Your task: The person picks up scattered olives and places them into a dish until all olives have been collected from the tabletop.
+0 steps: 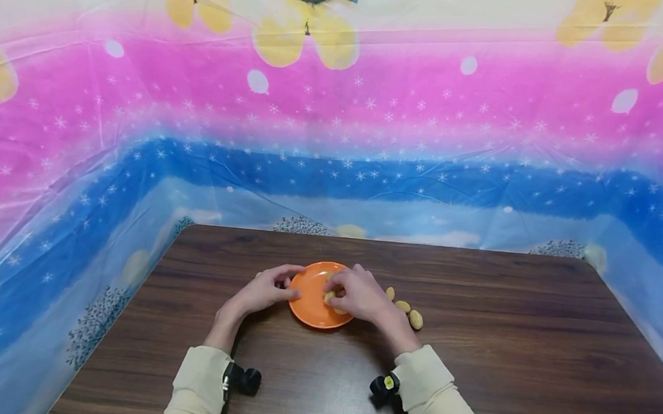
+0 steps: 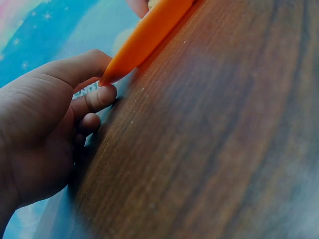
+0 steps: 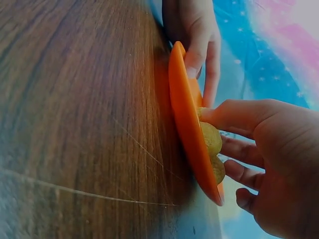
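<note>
An orange plate point(image 1: 308, 307) lies on the table in the head view. At its left rim, my left hand point(image 1: 262, 289) pinches the edge between thumb and fingers, as the left wrist view also shows. My right hand point(image 1: 360, 294) is over the plate's right side. In the right wrist view its thumb and fingers hold a tan, rough-shelled walnut point(image 3: 201, 114), mostly covered by the thumb. Beside it on the plate sit another walnut point(image 3: 212, 138) and one lower down point(image 3: 218, 171), close to the curled fingers.
To the right of the plate, behind the right wrist, lie three more walnuts point(image 1: 415, 319) on the dark wooden table point(image 1: 499, 341). A patterned pink and blue cloth point(image 1: 401, 173) hangs round the table's back and sides. Each wrist wears a small black camera point(image 1: 384, 388).
</note>
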Available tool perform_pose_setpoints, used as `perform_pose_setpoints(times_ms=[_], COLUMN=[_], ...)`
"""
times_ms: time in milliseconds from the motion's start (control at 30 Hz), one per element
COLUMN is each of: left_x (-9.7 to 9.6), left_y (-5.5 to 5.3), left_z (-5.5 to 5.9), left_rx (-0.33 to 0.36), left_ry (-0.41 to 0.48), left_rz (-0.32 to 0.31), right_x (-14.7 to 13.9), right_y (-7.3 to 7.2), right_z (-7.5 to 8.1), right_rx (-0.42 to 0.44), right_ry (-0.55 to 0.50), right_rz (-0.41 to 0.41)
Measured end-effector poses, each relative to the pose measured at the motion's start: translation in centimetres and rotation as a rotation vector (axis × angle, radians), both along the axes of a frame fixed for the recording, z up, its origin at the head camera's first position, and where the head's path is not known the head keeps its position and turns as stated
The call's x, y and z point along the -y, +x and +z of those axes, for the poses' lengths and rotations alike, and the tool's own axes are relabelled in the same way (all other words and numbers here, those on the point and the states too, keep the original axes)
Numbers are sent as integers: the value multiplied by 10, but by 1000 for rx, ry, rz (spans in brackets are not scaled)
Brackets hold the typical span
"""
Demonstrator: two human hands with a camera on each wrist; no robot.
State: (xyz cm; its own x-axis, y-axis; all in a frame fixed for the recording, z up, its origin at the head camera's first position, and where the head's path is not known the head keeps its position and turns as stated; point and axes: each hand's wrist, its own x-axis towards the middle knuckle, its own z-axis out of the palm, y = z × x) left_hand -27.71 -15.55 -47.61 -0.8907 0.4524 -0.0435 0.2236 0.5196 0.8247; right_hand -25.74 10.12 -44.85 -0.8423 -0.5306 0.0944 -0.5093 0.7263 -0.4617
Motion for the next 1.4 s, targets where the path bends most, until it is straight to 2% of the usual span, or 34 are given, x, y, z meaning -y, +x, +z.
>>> perform_pose_setpoints(times_ms=[267, 500, 567, 633, 800, 867, 1400], left_x=[-3, -7, -7, -7, -3, -1, -1], left_y=[4, 14, 15, 14, 2, -1, -1], left_z=[4, 24, 27, 23, 3, -1, 0], left_rx=[14, 48, 53, 51, 11, 1, 0], left_ry=[1, 6, 9, 12, 8, 1, -5], left_rz=[13, 8, 6, 12, 17, 13, 9], right_x=[-1, -8, -11, -15, -27, -32, -75], right_y=[1, 4, 5, 7, 9, 9, 17], right_z=[1, 7, 9, 11, 13, 13, 11], right_rx=[-4, -34, -41, -34, -32, -46, -32], right_ry=[-2, -49, -63, -82, -96, -94, -109], right_rz=[-11, -37, -45, -60, -91, -94, -142])
